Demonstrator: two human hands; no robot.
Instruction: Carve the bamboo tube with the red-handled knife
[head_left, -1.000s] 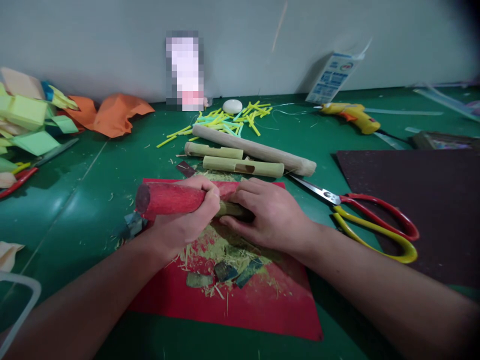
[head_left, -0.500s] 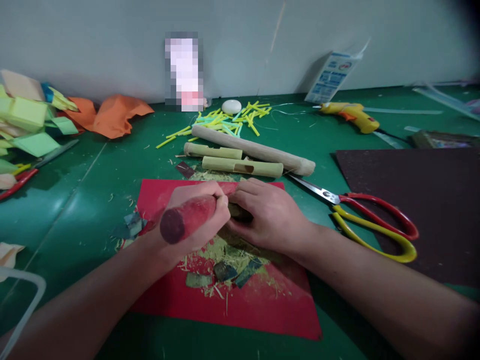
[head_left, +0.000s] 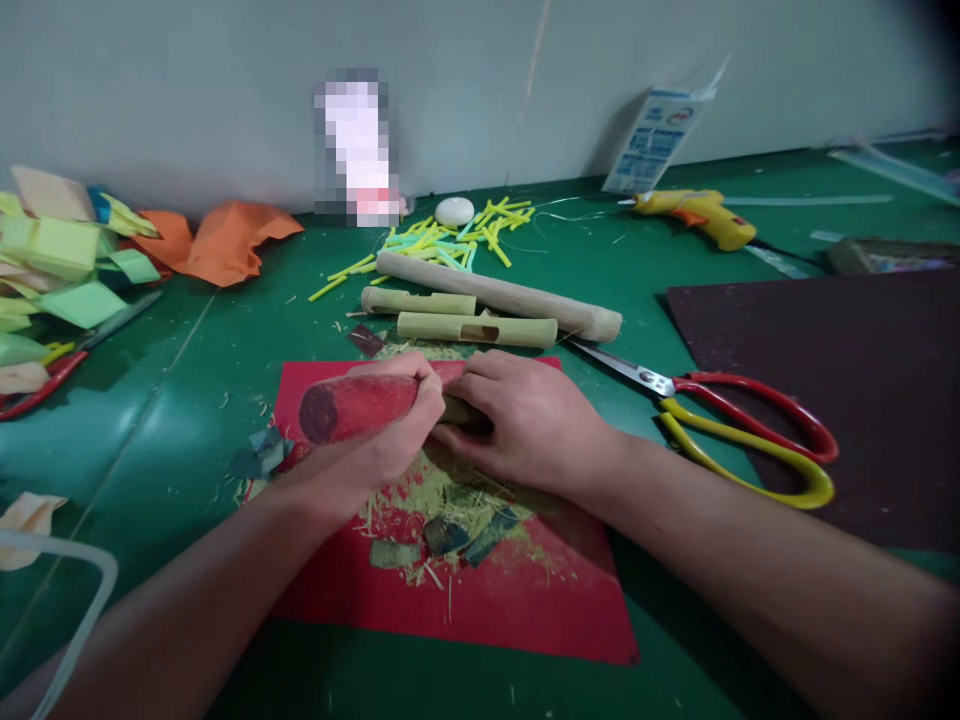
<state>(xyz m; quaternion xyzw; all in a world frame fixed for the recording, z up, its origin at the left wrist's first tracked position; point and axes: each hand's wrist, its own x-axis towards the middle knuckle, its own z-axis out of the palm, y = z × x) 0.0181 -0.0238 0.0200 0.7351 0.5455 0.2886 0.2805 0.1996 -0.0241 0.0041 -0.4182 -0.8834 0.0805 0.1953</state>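
My left hand is wrapped round the thick red handle of a tool, whose butt end tilts toward me at the left; its working end is hidden. My right hand is closed on a bamboo piece, and only a small part of it shows between the hands. Both hands are close together above a red sheet. Pale bamboo shavings and dark green chips lie on the sheet below them.
Behind the sheet lie two notched bamboo tubes and a long wooden stick. Large scissors rest at the right beside a dark board. Cut yellow straws, a yellow glue gun and orange paper sit further back.
The red handle has swung to a flatter angle, its butt end shifting left and up. My left hand has turned with it. My right hand keeps its hold; the view has shifted slightly.
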